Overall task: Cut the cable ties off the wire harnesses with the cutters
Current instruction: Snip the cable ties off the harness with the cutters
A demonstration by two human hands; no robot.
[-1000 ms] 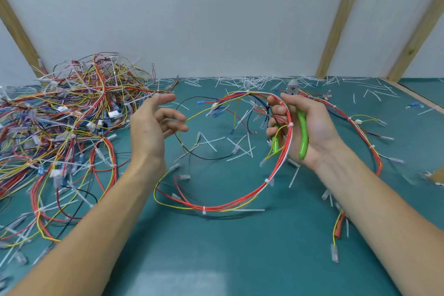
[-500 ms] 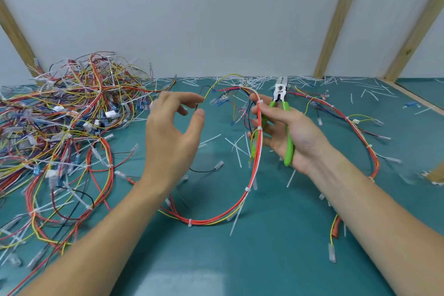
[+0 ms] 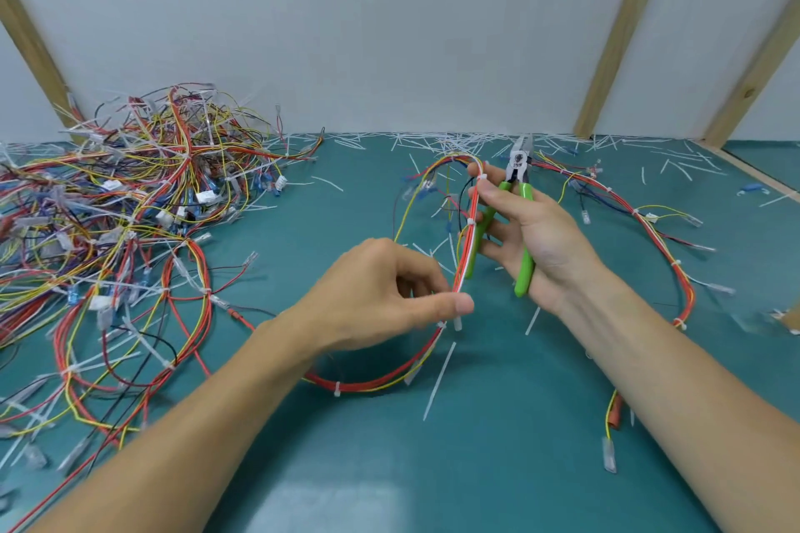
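Teal tabletop [image 3: 498,467] fills lower frame. Big wire pile [image 3: 130,229] at left. Center: red/yellow wire loop [image 3: 465,247] w/ white cable ties [image 3: 470,222]. Left hand [image 3: 381,294] pinches loop's lower part, thumb & fingers together on it. Right hand [image 3: 532,238] grips loop's top plus green-handled cutters [image 3: 519,203], center-right.

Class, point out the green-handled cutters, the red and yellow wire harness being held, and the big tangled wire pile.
green-handled cutters [image 3: 526,249]: head view, right handle.
red and yellow wire harness [image 3: 469,242]: head view, stretch between hands.
tangled wire pile [image 3: 130,195]: head view, middle.
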